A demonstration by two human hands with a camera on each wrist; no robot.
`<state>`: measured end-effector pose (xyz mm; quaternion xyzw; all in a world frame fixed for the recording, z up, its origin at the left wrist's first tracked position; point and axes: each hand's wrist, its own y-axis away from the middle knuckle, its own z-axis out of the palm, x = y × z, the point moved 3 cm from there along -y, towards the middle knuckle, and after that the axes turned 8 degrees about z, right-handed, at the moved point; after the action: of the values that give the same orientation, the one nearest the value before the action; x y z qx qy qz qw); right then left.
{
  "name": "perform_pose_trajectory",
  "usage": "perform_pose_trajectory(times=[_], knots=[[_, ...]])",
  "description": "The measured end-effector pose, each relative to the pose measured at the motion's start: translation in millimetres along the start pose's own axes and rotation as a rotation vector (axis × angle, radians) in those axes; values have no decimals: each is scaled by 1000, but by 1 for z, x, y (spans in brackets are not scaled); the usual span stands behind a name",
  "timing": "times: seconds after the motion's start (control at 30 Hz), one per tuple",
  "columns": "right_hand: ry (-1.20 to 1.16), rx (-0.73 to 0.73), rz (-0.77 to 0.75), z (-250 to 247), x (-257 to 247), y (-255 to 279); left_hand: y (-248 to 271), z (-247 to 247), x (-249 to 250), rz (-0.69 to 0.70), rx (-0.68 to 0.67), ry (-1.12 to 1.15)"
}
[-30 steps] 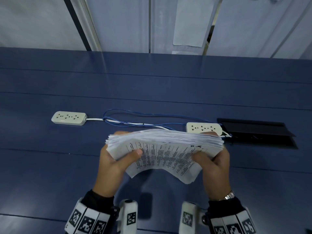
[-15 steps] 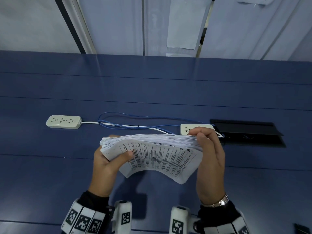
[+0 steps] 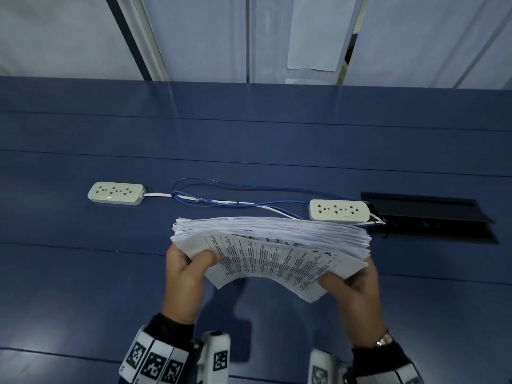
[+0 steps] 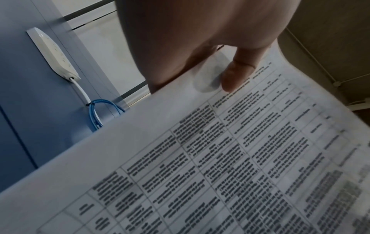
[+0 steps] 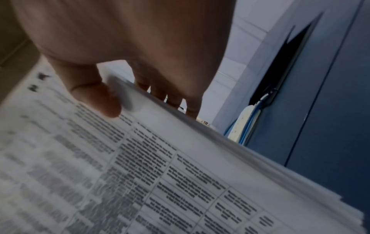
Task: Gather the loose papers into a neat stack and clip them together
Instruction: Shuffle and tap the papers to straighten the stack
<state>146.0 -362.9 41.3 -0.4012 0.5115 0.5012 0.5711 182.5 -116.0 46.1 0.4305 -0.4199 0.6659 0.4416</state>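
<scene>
Since half a second ago, the right hand has been shifted from the far right top edge of the paper stack down to its near right corner, where the sheets are now pinched between thumb and fingers. At the left end the stack is gripped by the left hand, the thumb laid across the printed top sheet and the fingers hidden beneath. Between both hands the stack is held in the air above the blue table, its edges uneven and its printed face bowed. Beyond it, two white power strips and a blue cable are seen on the table, with a black cable hatch at far right.
</scene>
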Motion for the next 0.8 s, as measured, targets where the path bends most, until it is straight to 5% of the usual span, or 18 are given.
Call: perform_pose_trajectory(times=[0.23, 0.8], knots=[[-39, -86, 46, 6, -2, -17, -5, 9, 8, 12, -213, 36], [-58, 103, 34, 7, 12, -16, -3, 4, -4, 21, -124, -86]])
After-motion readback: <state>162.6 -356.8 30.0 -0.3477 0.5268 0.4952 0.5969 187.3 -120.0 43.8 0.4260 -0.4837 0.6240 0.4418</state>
